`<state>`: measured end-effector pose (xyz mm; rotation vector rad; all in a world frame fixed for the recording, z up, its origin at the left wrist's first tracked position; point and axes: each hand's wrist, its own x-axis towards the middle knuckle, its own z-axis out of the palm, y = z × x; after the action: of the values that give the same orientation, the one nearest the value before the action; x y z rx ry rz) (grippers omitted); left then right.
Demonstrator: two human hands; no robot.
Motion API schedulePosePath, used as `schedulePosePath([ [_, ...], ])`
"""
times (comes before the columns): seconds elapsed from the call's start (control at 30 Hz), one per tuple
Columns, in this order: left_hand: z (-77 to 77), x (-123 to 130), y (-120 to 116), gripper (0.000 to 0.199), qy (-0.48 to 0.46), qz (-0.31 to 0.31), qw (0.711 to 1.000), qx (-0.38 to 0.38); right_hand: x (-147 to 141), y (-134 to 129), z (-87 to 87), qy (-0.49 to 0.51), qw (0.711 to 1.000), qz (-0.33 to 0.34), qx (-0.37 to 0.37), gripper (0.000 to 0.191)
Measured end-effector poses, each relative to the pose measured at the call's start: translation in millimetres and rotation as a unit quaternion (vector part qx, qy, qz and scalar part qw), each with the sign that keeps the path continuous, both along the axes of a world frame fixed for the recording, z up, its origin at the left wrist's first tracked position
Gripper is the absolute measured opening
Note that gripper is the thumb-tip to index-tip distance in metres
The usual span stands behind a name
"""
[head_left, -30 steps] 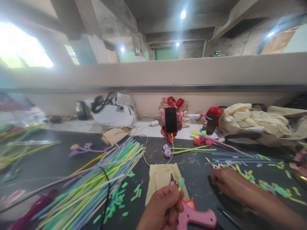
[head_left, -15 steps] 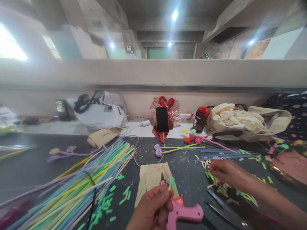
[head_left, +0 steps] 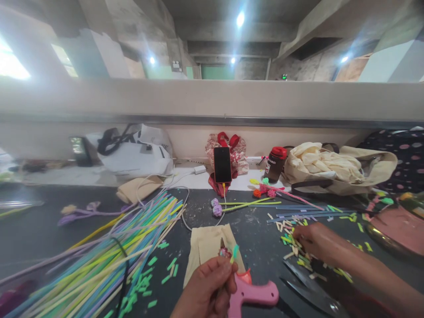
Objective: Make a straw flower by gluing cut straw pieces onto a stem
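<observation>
My left hand (head_left: 210,282) is closed in a pinch around a small green piece (head_left: 235,253), close to the nozzle tip of a pink glue gun (head_left: 253,295). Under and behind them lies a beige cloth (head_left: 208,245). Over at the right, my right hand (head_left: 311,238) has its fingers bent together at a pile of short yellow and cream pieces (head_left: 301,258); whatever its fingertips hold is hidden. Scissors (head_left: 309,287) lie just below that pile.
Long coloured strips (head_left: 132,251) cover the left side, with short green pieces (head_left: 144,282) beside them. A phone (head_left: 222,164) stands at the back near a red-lidded bottle (head_left: 275,164). A pink round container (head_left: 397,223) sits at the far right.
My right hand has shifted slightly right and down over the pile, its fingers turned lower. My left hand keeps its pinch. The whole view has moved slightly.
</observation>
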<state>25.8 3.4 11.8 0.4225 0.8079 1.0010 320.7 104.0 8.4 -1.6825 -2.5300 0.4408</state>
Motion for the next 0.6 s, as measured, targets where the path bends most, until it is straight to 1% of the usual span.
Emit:
schedulePosePath([
  [0.17, -2.3, -0.1, -0.6, 0.013, -0.004, 0.002, 1.000, -0.005, 11.3, -0.2, 15.4, 0.035, 0.999, -0.028, 0.005, 0.019],
  [0.27, -5.7, -0.5, 0.2, 0.018, -0.005, -0.010, 1.000, -0.004, 7.8, -4.4, 21.6, 0.088, 0.995, -0.038, -0.031, 0.007],
  [0.3, -7.6, -0.3, 0.7, 0.020, -0.006, -0.017, 1.000, 0.000, 2.8, -7.7, 22.4, 0.108, 0.992, -0.037, -0.052, 0.011],
  [0.37, -12.4, 0.8, 2.0, 0.026, -0.007, -0.028, 1.000, 0.013, -14.0, -17.3, 24.1, 0.155, 0.981, -0.039, -0.105, 0.020],
  [0.4, -14.9, 1.4, 2.7, 0.027, -0.009, -0.028, 0.999, 0.022, -25.4, -23.1, 25.7, 0.177, 0.975, -0.036, -0.132, 0.022],
  [0.43, -17.2, 2.1, 3.4, 0.029, -0.013, -0.025, 0.999, 0.031, -38.1, -29.3, 28.2, 0.219, 0.959, -0.048, -0.176, 0.022],
  [0.47, -19.1, 2.6, 4.0, 0.031, -0.015, -0.019, 0.999, 0.043, -51.4, -35.3, 31.8, 0.244, 0.945, -0.035, -0.213, 0.021],
  [0.5, -20.4, 3.0, 4.6, 0.032, -0.018, -0.014, 0.998, 0.051, -64.8, -40.8, 36.4, 0.269, 0.934, -0.019, -0.232, 0.019],
  [0.57, -20.7, 3.2, 5.3, 0.033, -0.026, -0.007, 0.998, 0.056, -89.0, -49.1, 46.9, 0.287, 0.928, 0.023, -0.234, 0.018],
  [0.6, -19.7, 3.0, 5.3, 0.033, -0.032, -0.003, 0.998, 0.049, -99.0, -51.5, 51.8, 0.294, 0.929, 0.057, -0.218, 0.019],
])
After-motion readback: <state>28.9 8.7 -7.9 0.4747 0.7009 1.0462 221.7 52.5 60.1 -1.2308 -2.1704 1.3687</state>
